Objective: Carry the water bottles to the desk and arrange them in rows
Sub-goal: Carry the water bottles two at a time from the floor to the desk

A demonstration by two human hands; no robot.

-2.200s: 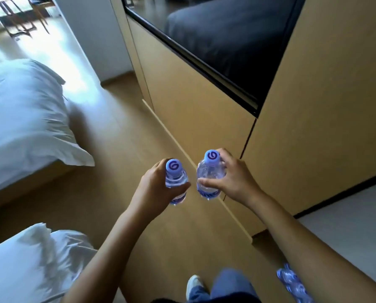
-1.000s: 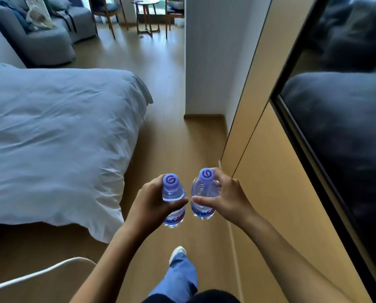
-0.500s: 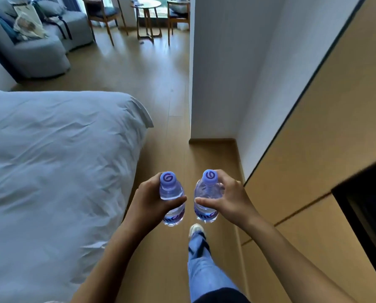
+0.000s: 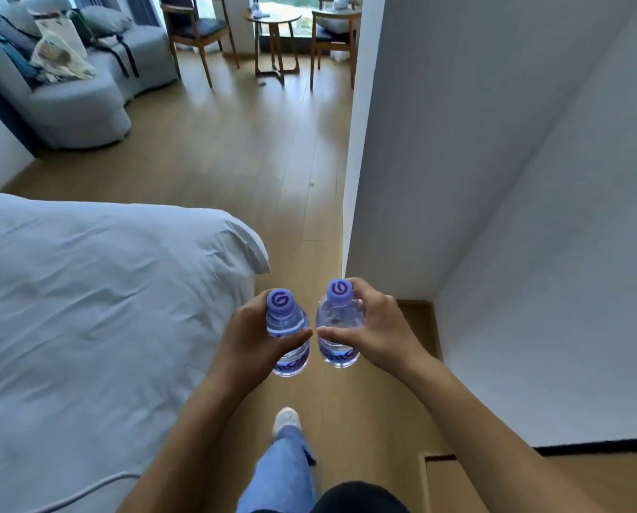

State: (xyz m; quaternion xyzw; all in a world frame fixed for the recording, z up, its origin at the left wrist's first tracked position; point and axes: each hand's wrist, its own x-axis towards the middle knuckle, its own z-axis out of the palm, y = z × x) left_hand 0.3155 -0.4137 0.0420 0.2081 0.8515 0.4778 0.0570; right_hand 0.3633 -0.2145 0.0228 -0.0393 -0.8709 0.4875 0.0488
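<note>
I carry two small clear water bottles with purple caps, held upright in front of me over the wooden floor. My left hand [image 4: 246, 338] grips the left bottle [image 4: 286, 327] round its body, thumb across the front. My right hand [image 4: 374, 327] grips the right bottle [image 4: 337, 320] the same way. The bottles are side by side, a small gap between them. No desk is in view.
A bed with white bedding [image 4: 87, 309] fills the left. A white wall corner [image 4: 350, 179] stands on the right, leaving a wooden-floor passage [image 4: 302, 201] between. Beyond are a grey sofa [image 4: 76, 101], a small round table [image 4: 274, 20] and two wooden chairs [image 4: 194, 27].
I have walked forward along the bed; the wooden cabinet on the right has dropped behind and the wall corner and sitting area are nearer. Both hands still hold their bottles.
</note>
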